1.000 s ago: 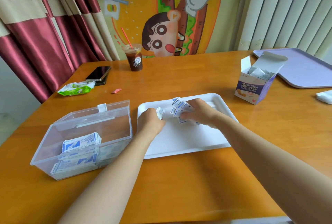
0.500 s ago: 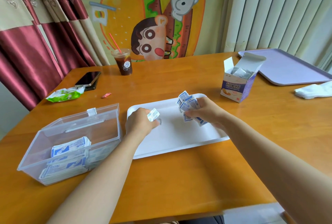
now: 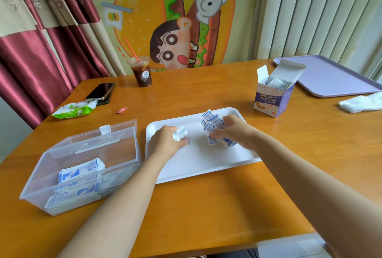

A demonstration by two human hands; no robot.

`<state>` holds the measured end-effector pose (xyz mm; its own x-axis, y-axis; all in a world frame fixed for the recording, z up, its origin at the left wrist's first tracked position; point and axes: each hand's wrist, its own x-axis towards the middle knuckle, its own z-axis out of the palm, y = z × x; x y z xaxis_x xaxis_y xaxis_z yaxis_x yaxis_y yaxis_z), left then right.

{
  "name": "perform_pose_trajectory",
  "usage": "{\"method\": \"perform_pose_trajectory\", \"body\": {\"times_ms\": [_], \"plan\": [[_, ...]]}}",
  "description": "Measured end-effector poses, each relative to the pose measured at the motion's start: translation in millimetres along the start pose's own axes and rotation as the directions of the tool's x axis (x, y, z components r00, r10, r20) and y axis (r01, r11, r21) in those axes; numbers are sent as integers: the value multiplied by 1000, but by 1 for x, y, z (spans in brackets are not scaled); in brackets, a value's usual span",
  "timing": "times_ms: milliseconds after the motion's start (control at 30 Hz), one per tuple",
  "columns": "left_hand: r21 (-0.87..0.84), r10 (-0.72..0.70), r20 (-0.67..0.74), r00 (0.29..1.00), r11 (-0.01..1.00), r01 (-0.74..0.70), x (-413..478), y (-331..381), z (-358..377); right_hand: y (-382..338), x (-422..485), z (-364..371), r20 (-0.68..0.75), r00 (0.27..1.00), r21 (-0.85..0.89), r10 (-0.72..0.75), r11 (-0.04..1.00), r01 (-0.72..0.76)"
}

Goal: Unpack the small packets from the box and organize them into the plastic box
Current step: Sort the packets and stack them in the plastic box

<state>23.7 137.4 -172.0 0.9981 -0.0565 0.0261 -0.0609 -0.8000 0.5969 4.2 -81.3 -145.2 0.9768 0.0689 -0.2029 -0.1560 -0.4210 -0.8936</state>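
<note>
A wooden table fills your view. At 2 o'clock, by the far edge, lies a purple tray, with a white cloth just beside its near rim. A white tray sits at the centre, right in front of you. At 8 o'clock, just beside the white tray, stands a clear plastic box with its lid tipped up at the back; stacks of blue-and-white packets lie inside along its near side.

Both your hands are over the white tray. Your right hand, at the tray's 2 o'clock, curls its fingers round a loose bunch of packets; some fan out beyond the knuckles. Your left hand, at the tray's 9 o'clock, is curled and pinches a single packet.

At 2 o'clock, between the two trays, a cardboard box stands open with more wrapped pieces showing inside. At 11 o'clock stands a cup of dark drink with a straw. At 10 o'clock lie a phone and a green wrapper.
</note>
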Motion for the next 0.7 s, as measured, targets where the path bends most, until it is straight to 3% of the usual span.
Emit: {"method": "perform_pose_trajectory", "body": {"times_ms": [167,433,600,700], "plan": [[-6,-9,-16,1000,1000,9,3,-2,2,-1,-2,-1,17,1000,34,7,999,-8],[46,-20,136,991,999,14,14,-2,-2,2,0,-1,33,999,44,42,998,-43],[66,23,-23,999,998,-22,1,7,5,2,4,0,30,999,60,29,998,-31],[128,11,-11,1000,992,-9,-2,16,7,3,4,0,28,999,65,27,997,-29]]}}
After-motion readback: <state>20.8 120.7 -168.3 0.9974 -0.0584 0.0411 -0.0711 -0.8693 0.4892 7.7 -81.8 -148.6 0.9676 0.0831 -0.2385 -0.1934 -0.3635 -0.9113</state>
